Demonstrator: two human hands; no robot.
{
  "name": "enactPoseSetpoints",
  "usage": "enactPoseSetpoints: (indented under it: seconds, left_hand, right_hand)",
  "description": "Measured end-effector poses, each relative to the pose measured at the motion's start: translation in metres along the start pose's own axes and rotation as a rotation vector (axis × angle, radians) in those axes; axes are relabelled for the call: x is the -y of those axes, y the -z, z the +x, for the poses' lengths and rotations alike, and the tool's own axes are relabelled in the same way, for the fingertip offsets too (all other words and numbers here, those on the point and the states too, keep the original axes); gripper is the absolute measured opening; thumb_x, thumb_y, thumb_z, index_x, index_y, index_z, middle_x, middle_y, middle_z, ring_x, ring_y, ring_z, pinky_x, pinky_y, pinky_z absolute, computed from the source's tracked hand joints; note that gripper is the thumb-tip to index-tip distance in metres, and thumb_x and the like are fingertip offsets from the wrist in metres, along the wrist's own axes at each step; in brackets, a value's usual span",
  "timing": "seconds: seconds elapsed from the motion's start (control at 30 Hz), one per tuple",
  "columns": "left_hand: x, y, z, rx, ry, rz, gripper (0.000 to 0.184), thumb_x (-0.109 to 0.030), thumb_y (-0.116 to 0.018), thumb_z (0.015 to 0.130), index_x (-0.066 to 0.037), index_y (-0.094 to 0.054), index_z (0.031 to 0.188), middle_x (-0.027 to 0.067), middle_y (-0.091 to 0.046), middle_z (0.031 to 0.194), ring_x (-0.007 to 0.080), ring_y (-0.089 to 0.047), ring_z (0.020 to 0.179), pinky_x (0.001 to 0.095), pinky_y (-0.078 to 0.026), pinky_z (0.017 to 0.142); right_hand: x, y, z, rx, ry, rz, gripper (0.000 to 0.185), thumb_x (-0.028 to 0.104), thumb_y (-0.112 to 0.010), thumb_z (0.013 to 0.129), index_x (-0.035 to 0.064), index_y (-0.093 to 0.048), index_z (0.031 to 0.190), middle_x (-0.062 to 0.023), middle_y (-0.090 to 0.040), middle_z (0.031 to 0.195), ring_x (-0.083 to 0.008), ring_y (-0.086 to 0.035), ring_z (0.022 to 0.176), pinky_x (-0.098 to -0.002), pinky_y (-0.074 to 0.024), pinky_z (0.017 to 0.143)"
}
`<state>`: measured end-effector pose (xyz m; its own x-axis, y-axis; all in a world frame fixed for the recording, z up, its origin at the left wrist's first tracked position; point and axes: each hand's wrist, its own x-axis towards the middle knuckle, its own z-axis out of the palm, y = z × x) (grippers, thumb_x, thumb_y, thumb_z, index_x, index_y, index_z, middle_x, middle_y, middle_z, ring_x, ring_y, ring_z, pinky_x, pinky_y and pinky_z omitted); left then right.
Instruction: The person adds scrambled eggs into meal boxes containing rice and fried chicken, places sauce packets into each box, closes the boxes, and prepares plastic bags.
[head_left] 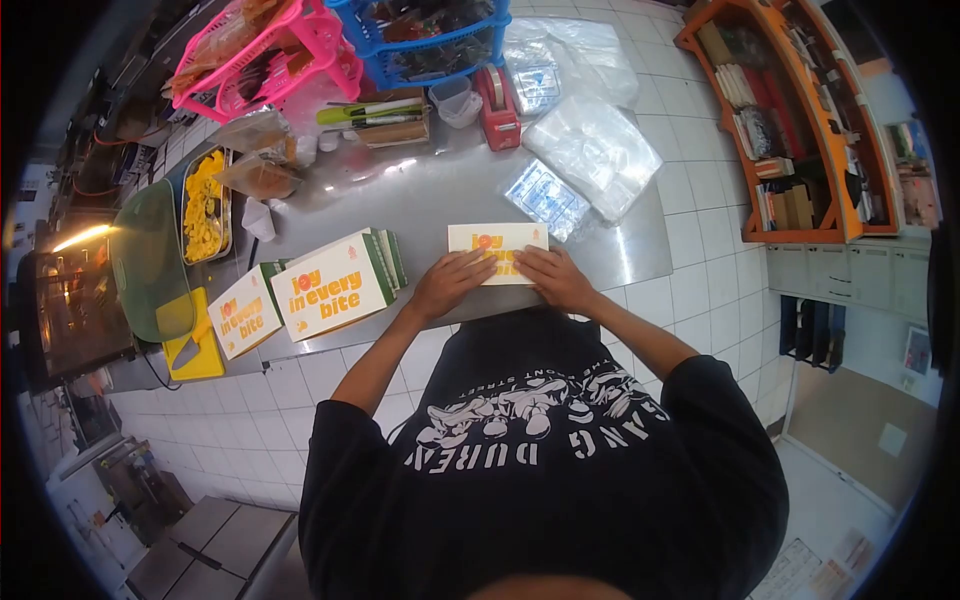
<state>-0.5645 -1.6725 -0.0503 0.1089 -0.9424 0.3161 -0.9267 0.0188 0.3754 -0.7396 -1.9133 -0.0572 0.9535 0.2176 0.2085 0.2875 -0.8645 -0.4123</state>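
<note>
A white food box [497, 234] with orange and yellow "joy in every bite" lettering sits on the steel table, right in front of me. My left hand [452, 281] lies over its near left part, fingers stretched across the top. From the right, my right hand [556, 279] rests on the same box with its fingers flat on the lid. Both thumbs are hard to make out. To the left stand more boxes of this kind: a large one [338, 285] with green sides and another box [246, 313] beside it.
A knife [186, 350] lies on a yellow cutting board [206, 358] at the left. Behind it is a metal tray [228, 236] of yellow food. Plastic bags [595, 150], a red tape dispenser [497, 118] and pink [292, 62] and blue baskets [425, 62] stand at the back.
</note>
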Motion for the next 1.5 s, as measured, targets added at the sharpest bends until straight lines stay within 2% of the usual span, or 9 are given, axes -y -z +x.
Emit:
enactPoseSetpoints:
  seconds: [0.3,0.4,0.57,0.73,1.1,1.3,1.37,1.4,1.5]
  left_hand:
    - [-0.027,0.027,0.009,0.064,0.158,-0.096,0.038,-0.018,-0.065,0.089,-0.013,-0.061,0.127,0.0014,-0.056,0.139,0.0238,-0.043,0.137,0.0460,-0.035,0.111]
    - [-0.040,0.024,0.010,0.045,0.274,-0.060,0.036,-0.021,-0.067,0.089,-0.013,-0.063,0.123,0.0007,-0.055,0.140,0.0260,-0.042,0.137,0.0509,-0.031,0.113]
    - [-0.079,0.026,0.061,-0.087,0.737,0.038,0.024,-0.012,-0.069,0.081,-0.009,-0.068,0.105,0.0073,-0.062,0.121,0.0282,-0.050,0.126,0.0578,-0.027,0.113]
    - [-0.058,0.020,0.219,-0.506,0.795,-0.279,0.023,-0.015,-0.068,0.086,-0.003,-0.065,0.105,0.0135,-0.062,0.107,0.0324,-0.063,0.094,0.0418,-0.049,0.085]
    - [0.146,-0.085,0.444,-0.269,0.984,0.001,0.068,-0.022,-0.073,0.083,-0.007,-0.040,0.141,0.0212,-0.047,0.128,0.0415,-0.065,0.092,0.0491,-0.054,0.076]
    - [0.136,-0.077,0.429,-0.458,0.902,-0.048,0.028,-0.012,-0.061,0.087,-0.006,-0.058,0.114,0.0145,-0.061,0.102,0.0388,-0.064,0.085,0.0482,-0.051,0.072]
    - [0.136,-0.069,0.431,-0.604,0.917,-0.081,0.021,-0.011,-0.056,0.088,-0.009,-0.058,0.109,0.0145,-0.062,0.106,0.0391,-0.065,0.083,0.0489,-0.052,0.071]
    - [0.130,-0.062,0.431,-0.629,0.925,-0.077,0.020,-0.007,-0.057,0.088,-0.008,-0.057,0.108,0.0141,-0.064,0.107,0.0375,-0.065,0.086,0.0474,-0.051,0.073]
    - [0.120,-0.052,0.429,-0.780,0.884,-0.053,0.028,-0.002,-0.062,0.083,-0.005,-0.057,0.110,0.0142,-0.060,0.084,0.0328,-0.061,0.072,0.0438,-0.047,0.066]
  right_hand:
    - [0.034,0.027,0.000,0.089,-0.164,-0.003,0.045,0.030,-0.059,0.094,0.0124,-0.054,0.135,-0.0036,-0.041,0.152,-0.0213,-0.036,0.142,-0.0581,-0.0232,0.113]
    - [0.023,0.052,0.024,0.156,-0.214,0.110,0.035,0.026,-0.063,0.091,0.0086,-0.063,0.122,-0.0096,-0.061,0.132,-0.0272,-0.052,0.128,-0.0553,-0.0301,0.110]
    - [-0.127,0.118,0.182,-0.756,-0.393,0.211,0.027,0.010,-0.054,0.093,-0.0006,-0.063,0.116,-0.0241,-0.065,0.112,-0.0403,-0.062,0.106,-0.0434,-0.0489,0.092]
    - [-0.278,0.138,0.208,0.109,-0.906,-0.230,0.017,0.011,-0.056,0.086,0.0018,-0.062,0.099,-0.0201,-0.067,0.107,-0.0384,-0.067,0.096,-0.0482,-0.0542,0.082]
    - [-0.313,0.166,0.160,-0.225,-0.672,-0.429,0.046,0.001,-0.060,0.079,-0.0019,-0.052,0.124,-0.0217,-0.055,0.131,-0.0359,-0.069,0.082,-0.0423,-0.0556,0.061]
    - [-0.333,0.148,0.203,-0.017,-0.513,0.038,0.034,0.000,-0.053,0.081,-0.0038,-0.061,0.114,-0.0240,-0.050,0.139,-0.0418,-0.066,0.090,-0.0466,-0.0542,0.079]
    - [-0.353,0.132,0.213,0.383,-0.589,0.014,0.039,0.002,-0.049,0.084,-0.0007,-0.059,0.122,-0.0237,-0.047,0.142,-0.0422,-0.060,0.110,-0.0461,-0.0477,0.095]
    - [-0.375,0.093,0.191,-0.247,-0.279,-0.259,0.044,0.009,-0.051,0.086,0.0053,-0.056,0.130,-0.0231,-0.043,0.145,-0.0381,-0.046,0.130,-0.0433,-0.0381,0.107]
    - [-0.371,0.109,0.199,-0.274,-0.246,-0.256,0.059,0.021,-0.062,0.082,0.0132,-0.050,0.140,-0.0181,-0.053,0.134,-0.0395,-0.045,0.128,-0.0511,-0.0291,0.112]
